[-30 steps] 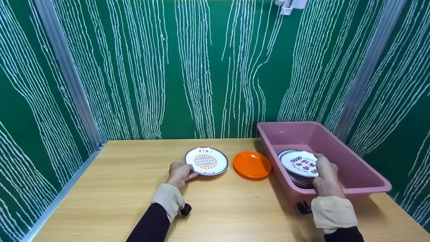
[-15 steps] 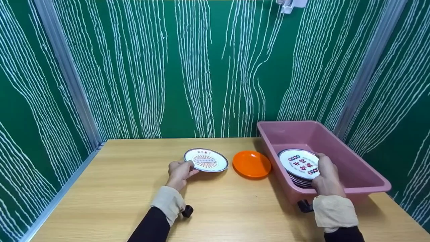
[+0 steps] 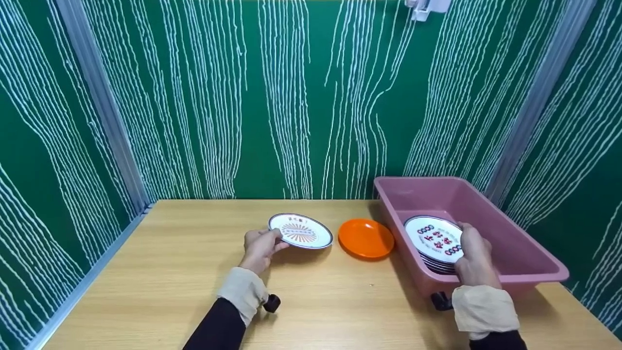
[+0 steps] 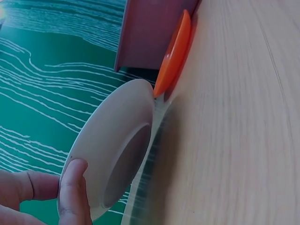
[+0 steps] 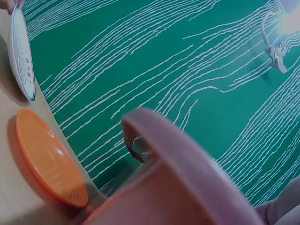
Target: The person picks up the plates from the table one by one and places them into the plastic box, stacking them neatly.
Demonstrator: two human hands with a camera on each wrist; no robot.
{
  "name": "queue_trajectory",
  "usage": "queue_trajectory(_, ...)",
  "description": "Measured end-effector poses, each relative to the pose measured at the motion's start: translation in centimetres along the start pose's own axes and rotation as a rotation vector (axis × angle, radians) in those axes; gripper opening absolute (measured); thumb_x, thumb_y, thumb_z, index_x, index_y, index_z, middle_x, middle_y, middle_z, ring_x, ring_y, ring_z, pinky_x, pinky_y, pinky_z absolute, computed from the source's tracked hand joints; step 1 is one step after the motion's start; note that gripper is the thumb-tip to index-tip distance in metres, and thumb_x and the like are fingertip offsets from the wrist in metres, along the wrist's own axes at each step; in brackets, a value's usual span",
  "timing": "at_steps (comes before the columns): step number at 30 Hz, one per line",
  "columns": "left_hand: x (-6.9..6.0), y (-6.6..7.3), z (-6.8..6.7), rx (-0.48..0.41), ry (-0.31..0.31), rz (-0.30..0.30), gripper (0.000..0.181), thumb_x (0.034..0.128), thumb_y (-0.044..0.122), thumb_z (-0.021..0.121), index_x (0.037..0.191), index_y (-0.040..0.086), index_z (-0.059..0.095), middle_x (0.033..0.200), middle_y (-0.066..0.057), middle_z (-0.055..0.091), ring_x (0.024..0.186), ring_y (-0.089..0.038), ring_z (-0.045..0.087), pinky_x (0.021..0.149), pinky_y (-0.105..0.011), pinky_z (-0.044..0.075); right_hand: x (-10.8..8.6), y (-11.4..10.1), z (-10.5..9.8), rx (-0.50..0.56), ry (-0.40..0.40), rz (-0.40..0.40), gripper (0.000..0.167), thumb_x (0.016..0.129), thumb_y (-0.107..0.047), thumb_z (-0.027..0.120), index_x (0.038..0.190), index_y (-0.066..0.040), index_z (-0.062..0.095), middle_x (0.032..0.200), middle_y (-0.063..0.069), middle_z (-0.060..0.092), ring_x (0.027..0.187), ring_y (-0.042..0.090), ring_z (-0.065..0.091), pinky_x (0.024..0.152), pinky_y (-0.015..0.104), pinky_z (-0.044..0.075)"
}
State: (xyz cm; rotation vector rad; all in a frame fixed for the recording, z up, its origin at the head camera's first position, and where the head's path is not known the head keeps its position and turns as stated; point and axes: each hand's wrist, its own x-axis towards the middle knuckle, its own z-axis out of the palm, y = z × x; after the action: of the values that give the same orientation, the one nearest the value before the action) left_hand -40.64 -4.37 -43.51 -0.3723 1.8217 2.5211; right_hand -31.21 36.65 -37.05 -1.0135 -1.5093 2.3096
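A white plate [image 3: 308,232] with a dark rim and a red sunburst print is pinched at its left edge by my left hand [image 3: 260,249]. In the left wrist view, the plate [image 4: 119,140] tilts above the table, thumb and fingers on opposite faces. Beside it on the table lies an orange plate [image 3: 366,238]. My right hand [image 3: 475,255] reaches over the near rim of a pink tub [image 3: 515,228] and grips the right edge of a white plate [image 3: 432,238] with red characters. That one tops a stack of plates [image 3: 437,265]; the fingers beneath are hidden.
The wooden table [image 3: 340,311] meets a green wall [image 3: 272,121] with white wavy lines at the back. A metal post [image 3: 104,107] stands at the left corner, another [image 3: 534,107] behind the tub. A white fixture [image 3: 425,7] hangs high on the wall.
The sunburst plate has tilted, its far right side lifting a little. In the tub the red-lettered plate has turned and shifted slightly under my right hand. Both arms stay almost in place.
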Motion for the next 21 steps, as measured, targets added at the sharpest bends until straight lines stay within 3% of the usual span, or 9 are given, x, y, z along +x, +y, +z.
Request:
queue_trajectory(4, -0.5, 0.4, 0.3, -0.011, -0.007, 0.006, 0.025, 0.0845, -0.010, 0.062, 0.109, -0.012, 0.060, 0.103, -0.021, 0.064, 0.066, -0.017, 0.068, 0.061, -0.024, 0.061, 0.0, 0.2, 0.3, -0.069, 0.016, -0.036, 0.054, 0.101, -0.037, 0.054, 0.144, -0.011, 0.035, 0.109, 0.000, 0.050, 0.083, 0.007, 0.058, 0.072, 0.020, 0.056)
queue_trajectory(9, -1.0, 1.1, 0.8, -0.032, -0.021, 0.027, 0.019, 0.0847, -0.009, 0.062, 0.104, -0.011, 0.059, 0.094, -0.017, 0.063, 0.062, -0.016, 0.068, 0.059, -0.024, 0.061, -0.1, 0.2, 0.4, -0.112, 0.006, -0.061, 0.062, 0.102, -0.038, 0.052, 0.151, -0.009, 0.028, 0.114, 0.002, 0.047, 0.085, 0.008, 0.057, 0.074, 0.020, 0.056)
queue_trajectory(14, -1.7, 1.6, 1.4, -0.029, -0.065, 0.044, 0.022, 0.0874, -0.007, 0.061, 0.109, -0.014, 0.061, 0.093, -0.017, 0.066, 0.063, -0.015, 0.069, 0.063, -0.024, 0.062, -0.1, 0.4, 0.6, -0.112, -0.009, -0.107, 0.065, 0.101, -0.036, 0.054, 0.151, -0.005, 0.025, 0.113, 0.003, 0.048, 0.080, 0.007, 0.058, 0.073, 0.020, 0.056)
queue_trajectory(21, -3.2, 2.4, 2.4, -0.028, -0.134, 0.047, 0.028, 0.0896, -0.006, 0.060, 0.117, -0.014, 0.060, 0.098, -0.020, 0.069, 0.066, -0.016, 0.070, 0.062, -0.022, 0.061, -0.4, 0.7, 0.9, -0.192, 0.018, -0.158, 0.071, 0.102, -0.036, 0.051, 0.155, -0.003, 0.018, 0.114, 0.003, 0.045, 0.080, 0.007, 0.056, 0.071, 0.018, 0.054)
